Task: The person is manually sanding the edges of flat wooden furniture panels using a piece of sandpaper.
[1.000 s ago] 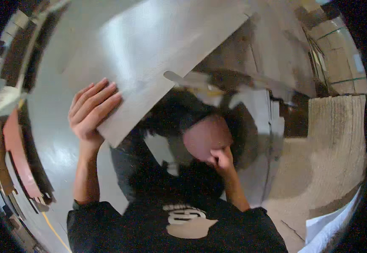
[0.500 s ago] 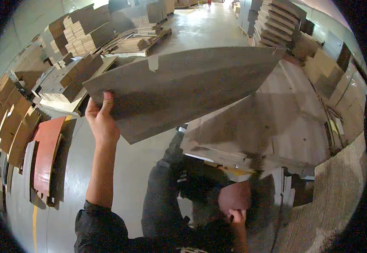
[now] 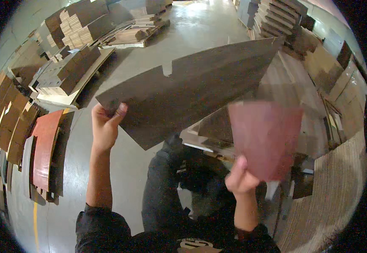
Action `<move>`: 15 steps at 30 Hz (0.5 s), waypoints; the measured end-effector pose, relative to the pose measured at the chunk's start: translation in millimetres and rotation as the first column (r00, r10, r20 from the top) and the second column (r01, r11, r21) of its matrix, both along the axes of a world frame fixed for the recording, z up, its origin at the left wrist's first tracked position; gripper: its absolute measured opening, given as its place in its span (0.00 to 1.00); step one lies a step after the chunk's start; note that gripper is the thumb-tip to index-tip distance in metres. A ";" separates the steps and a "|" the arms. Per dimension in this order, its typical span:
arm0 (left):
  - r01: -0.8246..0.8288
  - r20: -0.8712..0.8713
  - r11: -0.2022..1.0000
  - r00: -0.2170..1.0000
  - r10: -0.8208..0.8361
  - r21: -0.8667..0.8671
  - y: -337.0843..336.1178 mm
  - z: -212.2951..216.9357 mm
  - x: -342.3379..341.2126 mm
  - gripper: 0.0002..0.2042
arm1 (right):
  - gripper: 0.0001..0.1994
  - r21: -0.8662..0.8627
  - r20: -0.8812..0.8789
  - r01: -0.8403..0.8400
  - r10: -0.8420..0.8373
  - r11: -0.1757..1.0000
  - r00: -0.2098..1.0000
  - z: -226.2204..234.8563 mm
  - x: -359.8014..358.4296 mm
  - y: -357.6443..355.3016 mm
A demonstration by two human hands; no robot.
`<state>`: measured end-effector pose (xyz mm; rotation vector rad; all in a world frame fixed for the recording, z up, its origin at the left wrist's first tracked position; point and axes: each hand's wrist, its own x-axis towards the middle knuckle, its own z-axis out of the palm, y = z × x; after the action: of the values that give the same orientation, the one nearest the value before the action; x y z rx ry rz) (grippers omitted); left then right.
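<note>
A long dark-brown board [image 3: 200, 80] with a small notch in its far edge is tilted up in front of me. My left hand [image 3: 107, 128] grips its near left corner, thumb on the top face. My right hand [image 3: 242, 179] pinches the lower edge of a reddish-brown sheet [image 3: 265, 139] that looks like sandpaper, thumb over its face and slightly blurred. The sheet is raised to the right of the board and covers part of a stack of brown panels [image 3: 306, 103] behind it. Whether the board's far right end touches that stack, I cannot tell.
A tall layered stack [image 3: 327, 194] rises close at my right. On the left are a red panel [image 3: 46, 152], brown cartons [image 3: 16, 130] and a pallet [image 3: 82, 86] loaded with boards. A grey floor aisle [image 3: 200, 25] runs ahead between more stacks.
My right hand has come up from low beside my body, bringing the reddish-brown sheet beside the board. The board's left end and my left hand have shifted slightly right and nearer.
</note>
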<state>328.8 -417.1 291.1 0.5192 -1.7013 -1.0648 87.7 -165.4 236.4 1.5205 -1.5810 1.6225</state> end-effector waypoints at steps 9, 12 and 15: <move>0.278 -0.271 0.952 0.933 -0.236 0.127 9.5 -50.4 4.9 0.17 | 0.25 0.415 0.234 -0.317 0.236 0.853 0.943 52.5 46.9 -132.7; 0.261 -0.253 0.955 0.942 -0.220 0.144 4.9 -58.8 6.9 0.20 | 0.24 0.301 0.075 -0.303 0.294 0.904 0.953 41.9 48.7 -124.7; 0.267 -0.239 0.953 0.944 -0.229 0.144 4.7 -57.3 10.1 0.21 | 0.23 0.106 -0.168 -0.328 0.342 0.939 0.925 29.5 52.3 -113.5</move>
<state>338.9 -412.4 233.8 0.2855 -1.5109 -1.4105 140.0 -278.8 266.0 2.0098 -1.3508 1.5475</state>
